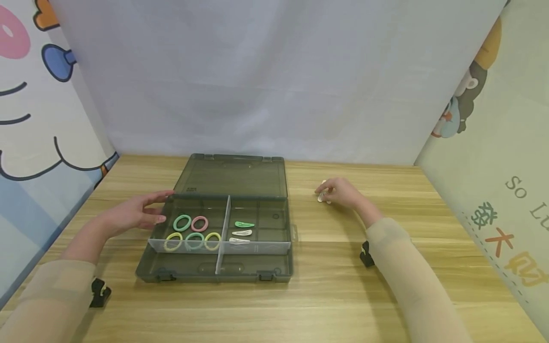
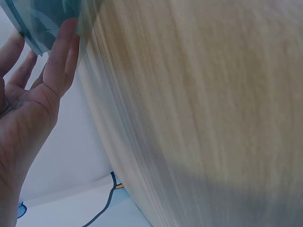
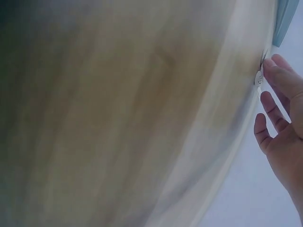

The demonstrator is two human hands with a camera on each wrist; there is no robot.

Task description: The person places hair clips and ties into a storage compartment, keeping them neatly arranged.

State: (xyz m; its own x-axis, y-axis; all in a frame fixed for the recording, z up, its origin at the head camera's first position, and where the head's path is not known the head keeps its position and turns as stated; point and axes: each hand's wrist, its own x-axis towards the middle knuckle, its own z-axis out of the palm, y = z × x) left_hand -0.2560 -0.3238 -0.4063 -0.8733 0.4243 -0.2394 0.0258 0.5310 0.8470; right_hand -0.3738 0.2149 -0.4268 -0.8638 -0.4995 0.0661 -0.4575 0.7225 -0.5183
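Note:
An organizer box [image 1: 214, 277] of dark see-through plastic lies with its lid [image 1: 236, 176] folded back. My left hand [image 1: 130, 214] touches the box's left side with fingers extended; the left wrist view shows its fingers [image 2: 59, 56] against the box corner. Right of the box, my right hand [image 1: 340, 193] pinches a white hair clip [image 1: 320, 196] close over the tabletop, beside other white clips partly hidden by the fingers. In the right wrist view a white clip [image 3: 258, 78] is at the fingertips.
The back left compartment holds several hair ties, including a pink hair tie [image 1: 199, 224]. A green hair clip [image 1: 244, 224] and two white clips lie in the back right compartment. White dividers [image 1: 266, 247] split the box. A white cloth [image 1: 257, 95] hangs behind the wooden table [image 1: 334, 295].

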